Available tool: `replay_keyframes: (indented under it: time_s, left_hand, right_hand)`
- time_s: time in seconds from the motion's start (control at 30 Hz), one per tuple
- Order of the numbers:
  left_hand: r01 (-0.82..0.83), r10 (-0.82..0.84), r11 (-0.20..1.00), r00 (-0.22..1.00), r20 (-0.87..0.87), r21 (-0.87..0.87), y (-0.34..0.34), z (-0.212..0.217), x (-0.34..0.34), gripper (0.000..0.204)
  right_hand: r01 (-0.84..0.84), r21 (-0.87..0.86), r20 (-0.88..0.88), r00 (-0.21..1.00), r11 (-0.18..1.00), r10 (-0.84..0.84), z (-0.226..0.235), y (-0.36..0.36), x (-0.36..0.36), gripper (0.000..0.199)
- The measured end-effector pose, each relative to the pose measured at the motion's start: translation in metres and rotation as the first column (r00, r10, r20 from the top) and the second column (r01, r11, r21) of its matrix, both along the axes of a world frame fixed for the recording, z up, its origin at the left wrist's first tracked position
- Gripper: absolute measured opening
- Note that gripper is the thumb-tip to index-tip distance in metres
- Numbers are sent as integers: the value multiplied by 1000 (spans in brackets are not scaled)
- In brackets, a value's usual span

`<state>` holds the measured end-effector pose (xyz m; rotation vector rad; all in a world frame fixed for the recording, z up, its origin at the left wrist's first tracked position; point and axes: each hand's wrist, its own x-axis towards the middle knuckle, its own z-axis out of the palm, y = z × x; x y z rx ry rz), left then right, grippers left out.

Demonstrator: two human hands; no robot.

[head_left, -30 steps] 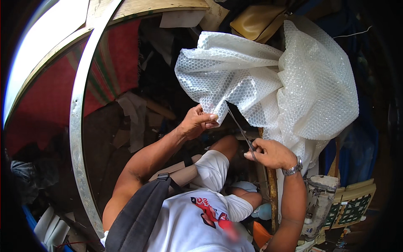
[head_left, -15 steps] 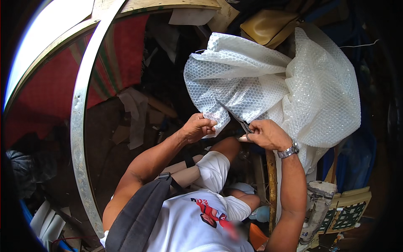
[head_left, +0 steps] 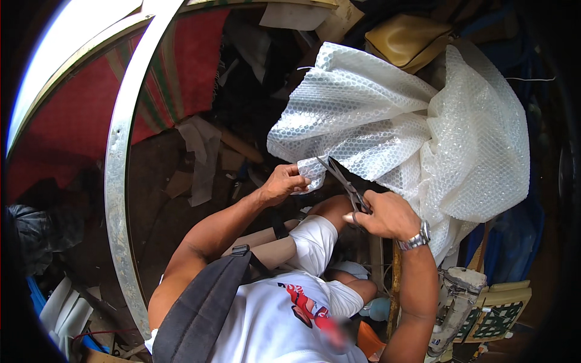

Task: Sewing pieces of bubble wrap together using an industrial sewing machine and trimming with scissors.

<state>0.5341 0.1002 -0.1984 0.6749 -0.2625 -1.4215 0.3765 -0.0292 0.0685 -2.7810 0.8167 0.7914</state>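
Note:
A large crumpled sheet of clear bubble wrap (head_left: pixel 369 127) spreads in front of me and bulges out to the right. My left hand (head_left: pixel 285 183) pinches its near left corner between thumb and fingers. In my right hand (head_left: pixel 387 213) is a pair of dark scissors (head_left: pixel 344 180), with thumb and fingers through the handles. The blades point up and left, parted, at the cut edge of the wrap just right of my left hand. A dark gap shows below the blades, between the held corner and the rest of the sheet.
A curved metal strip (head_left: pixel 118 157) runs down the left, before a red striped cloth (head_left: pixel 175 78). A yellow-brown bag (head_left: pixel 408 39) lies behind the wrap. A worn grey cylinder (head_left: pixel 451 302) and a cream slatted panel (head_left: pixel 499 311) stand at lower right, near blue plastic (head_left: pixel 508 242).
The scissors' blades have opened wider, and my right hand has moved slightly down and right. The wrap's left part has folded lower around the cut. The whole view has shifted a little.

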Motion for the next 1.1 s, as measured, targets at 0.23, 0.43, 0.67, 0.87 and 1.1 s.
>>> replay_keyframes:
  time_s: [0.23, 0.43, 0.67, 0.87, 1.1]
  left_hand:
    - [33, -37, 999, 950, 310, 18, 4, 1, -17, 21]
    - [109, -114, 994, 952, 285, 33, 10, 10, -27, 16]
    - [228, -239, 971, 911, 337, 74, 39, -4, -13, 12]
    - [331, -336, 940, 839, 428, 89, 42, -28, -4, 33]
    - [-364, 352, 911, 931, 91, 197, 22, -14, 21, 49]
  right_hand:
    - [69, 115, -61, 996, 991, -62, -2, -12, -1, 67]
    - [-14, 106, -18, 1000, 994, 16, -30, -28, 13, 62]
    - [-27, 24, -60, 998, 999, 28, -48, -26, 9, 66]
    - [-40, 62, 102, 994, 997, 33, -65, -27, -4, 43]
    - [38, 131, 32, 999, 991, -42, -47, -8, 5, 42]
